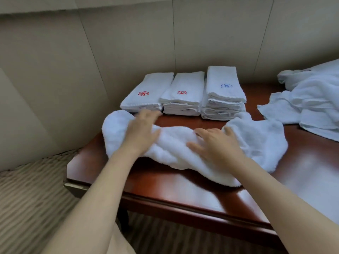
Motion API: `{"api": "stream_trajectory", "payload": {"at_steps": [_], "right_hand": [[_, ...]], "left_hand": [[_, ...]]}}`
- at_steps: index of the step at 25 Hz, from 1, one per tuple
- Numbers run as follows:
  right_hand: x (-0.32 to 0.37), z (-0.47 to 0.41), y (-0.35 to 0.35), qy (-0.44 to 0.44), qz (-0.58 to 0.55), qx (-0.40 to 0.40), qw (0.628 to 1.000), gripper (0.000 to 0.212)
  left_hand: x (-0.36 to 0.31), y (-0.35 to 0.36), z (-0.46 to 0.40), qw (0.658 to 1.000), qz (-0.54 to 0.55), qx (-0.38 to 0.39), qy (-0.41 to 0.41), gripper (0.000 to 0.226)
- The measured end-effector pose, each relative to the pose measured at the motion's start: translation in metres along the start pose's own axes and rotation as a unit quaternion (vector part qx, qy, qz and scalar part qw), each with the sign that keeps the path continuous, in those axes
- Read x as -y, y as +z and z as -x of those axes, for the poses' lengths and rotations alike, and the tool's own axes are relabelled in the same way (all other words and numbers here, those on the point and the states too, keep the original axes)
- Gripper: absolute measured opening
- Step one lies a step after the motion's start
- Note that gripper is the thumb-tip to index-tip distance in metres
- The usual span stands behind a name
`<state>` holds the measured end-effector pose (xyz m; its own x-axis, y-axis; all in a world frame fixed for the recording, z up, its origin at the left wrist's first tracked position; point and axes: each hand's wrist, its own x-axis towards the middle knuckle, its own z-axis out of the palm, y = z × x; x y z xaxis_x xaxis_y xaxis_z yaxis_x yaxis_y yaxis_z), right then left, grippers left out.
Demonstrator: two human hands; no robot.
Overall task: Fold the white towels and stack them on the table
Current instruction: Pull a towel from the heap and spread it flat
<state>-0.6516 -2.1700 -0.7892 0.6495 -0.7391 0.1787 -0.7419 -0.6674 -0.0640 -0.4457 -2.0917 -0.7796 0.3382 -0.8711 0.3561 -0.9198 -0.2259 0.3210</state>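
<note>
Your left hand (pixel 142 131) and right hand (pixel 215 145) both rest on top of the loose towel (pixel 176 143), which lies on the counter (pixel 183 191) near its front edge, towards the left front corner. The fingers (pixel 200 132) of both hands are extended and spread, pressing down on the cloth; neither hand is curled round it or pinching it. The left hand is blurred, so read its exact finger position with caution.

The towel's long axis runs parallel to the front edge, left to right. Its left end bulges out beyond the left hand; its right end fans out beyond the right hand. Each hand is therefore nearest its own end, and the middle of the towel is bunched and narrow between the two hands. The next fold probably requires each hand to move outward along this axis to flatten the cloth or take hold of an end.

Count of items:
- Loose towel under the hands: one.
- Folded stacks along the back edge: three, side by side. The left stack (pixel 146 94) and middle stack (pixel 183 96) show red emblems; the right stack (pixel 223 92), the tallest, shows a blue emblem.
- Unfolded pile (pixel 311 99) at the right back of the counter: one heap; the number of towels in it cannot be determined.
</note>
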Motion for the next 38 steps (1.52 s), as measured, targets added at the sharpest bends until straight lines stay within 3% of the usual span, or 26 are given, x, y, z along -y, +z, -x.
{"api": "stream_trajectory", "payload": {"at_steps": [1, 3, 7, 11, 13, 16, 18, 19, 20, 22, 24, 26, 28, 29, 32, 34, 36, 38], "right_hand": [[-0.008, 0.002, 0.002, 0.048, 0.017, 0.013, 0.999, 0.053], [-0.022, 0.007, 0.002, 0.138, 0.026, 0.032, 0.990, 0.062], [-0.041, 0.026, -0.015, 0.228, 0.027, 0.070, 0.971, 0.059], [-0.044, 0.042, -0.030, 0.223, 0.028, 0.121, 0.967, 0.043], [-0.056, 0.039, -0.026, 0.242, 0.008, 0.078, 0.967, 0.035], [-0.078, 0.033, -0.018, 0.224, 0.037, -0.167, 0.959, 0.020], [-0.076, 0.036, -0.017, 0.138, 0.024, -0.287, 0.948, 0.017], [-0.068, 0.039, -0.016, 0.080, -0.001, -0.271, 0.959, 0.022], [-0.058, 0.044, -0.013, 0.026, -0.024, -0.206, 0.978, 0.028], [-0.050, 0.049, 0.001, 0.007, -0.014, -0.033, 0.999, 0.035], [-0.068, 0.044, 0.009, 0.050, 0.038, -0.016, 0.998, 0.033], [-0.086, 0.039, 0.008, 0.118, 0.091, -0.072, 0.986, 0.038], [-0.078, 0.033, 0.010, 0.109, 0.061, -0.156, 0.980, 0.050], [-0.068, 0.032, 0.013, 0.045, 0.027, -0.195, 0.979, 0.050], [-0.029, 0.033, 0.019, -0.118, -0.034, -0.140, 0.983, 0.032], [-0.021, 0.031, 0.021, -0.102, -0.066, -0.050, 0.991, 0.034], [-0.022, 0.023, 0.019, -0.054, -0.076, -0.047, 0.995, 0.030], [-0.013, 0.014, 0.013, 0.012, -0.104, -0.079, 0.991, 0.019]], "left_hand": [[-0.014, 0.007, 0.001, 0.993, 0.058, 0.092, 0.050, 0.041], [-0.038, 0.022, 0.001, 0.967, 0.056, 0.236, 0.077, 0.046], [-0.059, 0.036, -0.003, 0.960, -0.006, 0.263, 0.097, 0.055], [-0.083, 0.029, -0.007, 0.942, -0.028, 0.320, 0.094, 0.019], [-0.099, 0.038, -0.012, 0.965, -0.084, 0.226, 0.101, 0.020], [-0.115, 0.064, -0.024, 0.994, -0.045, -0.002, 0.098, 0.023], [-0.113, 0.077, -0.032, 0.989, -0.051, -0.068, 0.123, 0.019], [-0.109, 0.083, -0.034, 0.985, -0.066, -0.078, 0.139, 0.018], [-0.105, 0.086, -0.035, 0.983, -0.076, -0.078, 0.149, 0.017], [-0.099, 0.084, -0.032, 0.982, -0.076, -0.067, 0.158, 0.015], [-0.094, 0.072, -0.025, 0.977, -0.053, -0.110, 0.176, 0.013], [-0.093, 0.051, -0.013, 0.971, -0.028, -0.151, 0.185, 0.015], [-0.090, 0.028, 0.002, 0.983, -0.033, -0.093, 0.157, 0.018], [-0.086, 0.019, 0.007, 0.991, -0.051, -0.042, 0.118, 0.019], [-0.061, -0.003, 0.013, 0.986, -0.124, 0.111, -0.017, 0.034], [-0.044, -0.015, 0.014, 0.976, -0.071, 0.196, -0.059, 0.041], [-0.034, -0.024, 0.022, 0.964, 0.039, 0.252, -0.074, 0.042], [-0.025, -0.025, 0.029, 0.959, 0.056, 0.277, -0.027, 0.059]]}}
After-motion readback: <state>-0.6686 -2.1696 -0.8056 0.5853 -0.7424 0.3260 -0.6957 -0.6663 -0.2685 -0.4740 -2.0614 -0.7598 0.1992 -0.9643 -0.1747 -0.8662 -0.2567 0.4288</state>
